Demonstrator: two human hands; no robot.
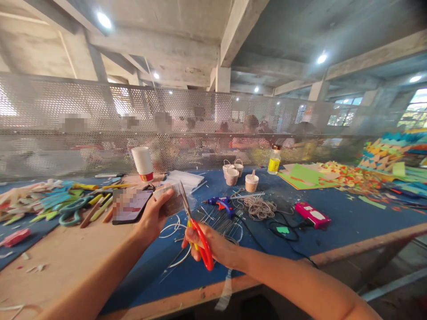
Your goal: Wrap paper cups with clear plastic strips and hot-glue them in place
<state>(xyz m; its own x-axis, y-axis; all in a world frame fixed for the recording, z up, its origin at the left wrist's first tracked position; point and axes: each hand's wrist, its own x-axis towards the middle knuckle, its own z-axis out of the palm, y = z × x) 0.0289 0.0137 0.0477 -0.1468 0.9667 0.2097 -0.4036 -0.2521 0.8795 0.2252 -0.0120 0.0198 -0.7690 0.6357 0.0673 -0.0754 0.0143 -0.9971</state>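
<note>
My left hand [154, 216] is closed around a small paper cup [171, 200], held on its side above the blue table top [333, 209]. My right hand [213, 245] grips red-handled scissors [196, 235], fingers through the loops. The blades point up and their tips touch the cup's rim. White cord scraps [173, 229] lie on the table just below both hands.
A phone [130, 206] lies left of the cup. A blue glue gun [223, 204], a twine coil [257, 207] and a pink box [312, 214] lie right. Small cups [232, 174], a yellow bottle [274, 160], coloured paper [350, 175] and a mesh screen [100, 120] stand behind; people sit beyond it.
</note>
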